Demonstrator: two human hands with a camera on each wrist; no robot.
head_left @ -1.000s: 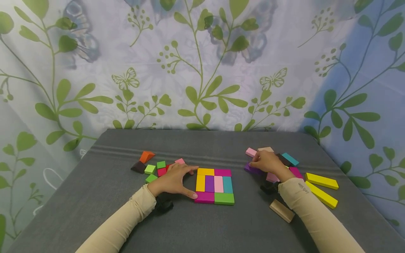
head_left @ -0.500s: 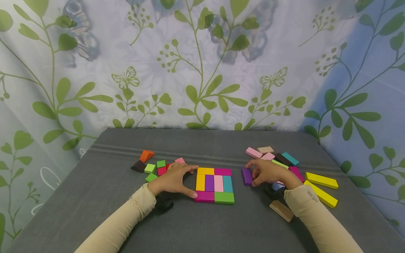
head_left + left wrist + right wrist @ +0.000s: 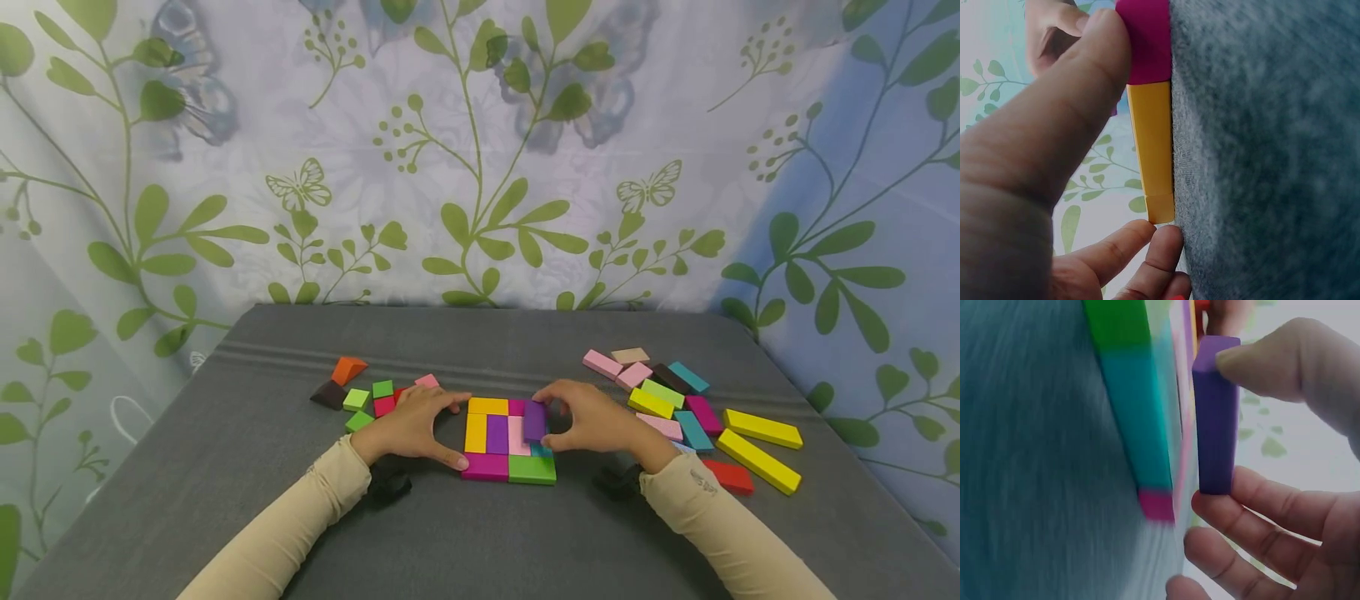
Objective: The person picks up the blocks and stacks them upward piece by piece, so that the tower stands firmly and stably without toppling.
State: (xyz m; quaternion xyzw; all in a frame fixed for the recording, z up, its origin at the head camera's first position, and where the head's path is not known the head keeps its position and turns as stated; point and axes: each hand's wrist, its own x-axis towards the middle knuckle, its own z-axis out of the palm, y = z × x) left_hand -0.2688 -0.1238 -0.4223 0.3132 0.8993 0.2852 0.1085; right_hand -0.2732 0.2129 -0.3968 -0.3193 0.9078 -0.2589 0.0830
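Note:
A flat square of coloured blocks lies mid-table; its near row has a magenta block (image 3: 485,467) and a green block (image 3: 532,469). My left hand (image 3: 411,423) rests along the left side, thumb at the magenta block and fingertips at the far end by a yellow-orange block (image 3: 1150,140). My right hand (image 3: 596,421) pinches a purple block (image 3: 1217,419) by its two ends, between thumb and fingertips. In the head view the purple block overlaps the square's right part, partly covering a teal block (image 3: 1138,419); the right wrist view shows it held above the square's top.
Left of the square lie small green and red cubes, an orange wedge (image 3: 348,370) and a dark brown wedge (image 3: 328,395). Several loose blocks sit at the right, among them a red block (image 3: 729,477) and long yellow blocks (image 3: 762,429). A patterned curtain (image 3: 480,150) hangs behind the table.
My right hand reaches the purple block in the right pile, grips it and carries it left over the square. Blocks it had covered now show. My left hand stays put.

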